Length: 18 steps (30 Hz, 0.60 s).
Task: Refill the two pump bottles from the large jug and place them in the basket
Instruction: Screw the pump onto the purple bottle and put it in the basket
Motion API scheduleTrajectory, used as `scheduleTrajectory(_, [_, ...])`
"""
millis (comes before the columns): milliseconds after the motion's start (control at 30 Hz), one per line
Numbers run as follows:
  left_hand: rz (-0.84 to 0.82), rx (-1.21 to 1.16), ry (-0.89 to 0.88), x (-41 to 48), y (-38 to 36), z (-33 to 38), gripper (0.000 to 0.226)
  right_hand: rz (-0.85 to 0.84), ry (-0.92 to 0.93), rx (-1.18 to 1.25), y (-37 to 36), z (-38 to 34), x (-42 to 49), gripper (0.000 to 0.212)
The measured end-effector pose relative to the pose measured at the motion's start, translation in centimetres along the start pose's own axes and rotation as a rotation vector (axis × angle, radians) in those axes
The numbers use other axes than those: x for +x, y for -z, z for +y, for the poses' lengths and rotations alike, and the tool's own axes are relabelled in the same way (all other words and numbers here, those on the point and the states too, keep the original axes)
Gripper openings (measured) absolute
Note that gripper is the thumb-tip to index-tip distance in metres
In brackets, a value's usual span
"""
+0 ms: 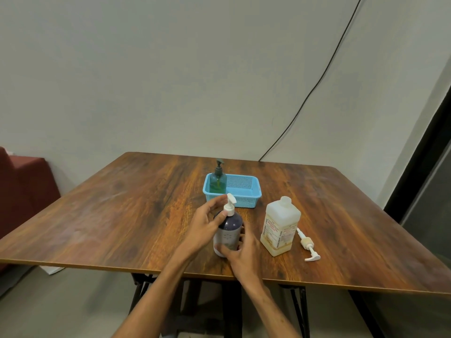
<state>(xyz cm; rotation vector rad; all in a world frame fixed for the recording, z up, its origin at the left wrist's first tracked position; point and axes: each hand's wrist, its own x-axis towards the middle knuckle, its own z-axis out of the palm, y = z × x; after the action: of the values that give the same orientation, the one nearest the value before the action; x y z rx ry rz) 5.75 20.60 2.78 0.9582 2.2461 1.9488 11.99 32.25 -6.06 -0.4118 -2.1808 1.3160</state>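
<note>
A dark purple pump bottle (229, 228) with a white pump head (230, 204) stands upright near the table's front edge. My right hand (240, 254) grips its lower body. My left hand (207, 223) is at the bottle's neck, fingers curved around the base of the pump, thumb on the shoulder. A green pump bottle (218, 180) with a dark pump stands in the left end of the blue basket (244, 200). The large translucent jug (280, 228) stands uncapped to the right, with a little pale liquid at its bottom.
A loose white pump with its tube (308, 245) lies on the wooden table (122, 211) right of the jug. A black cable (317, 81) runs down the wall behind. A red seat (22, 189) is at the left.
</note>
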Motion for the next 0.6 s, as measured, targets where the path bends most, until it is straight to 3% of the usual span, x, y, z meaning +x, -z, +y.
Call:
scheduleTrajectory(200, [0.219, 0.100, -0.045, 0.2, -1.5, -0.3, 0.038, 0.002, 0.001, 0.002, 0.2, -0.4, -0.1, 0.093])
scheduleTrajectory(300, [0.203, 0.114, -0.066, 0.4, -1.7, -0.3, 0.032, 0.001, -0.005, -0.008, 0.2, -0.4, 0.0, 0.095])
scheduleTrajectory(433, [0.102, 0.077, -0.044, 0.0, -1.5, -0.5, 0.041, -0.003, -0.020, -0.013, 0.2, -0.3, 0.0, 0.095])
scheduleTrajectory(600, [0.317, 0.070, -0.033, -0.3, -2.2, -0.4, 0.035, 0.012, -0.008, -0.017, 0.3, -0.3, 0.0, 0.093])
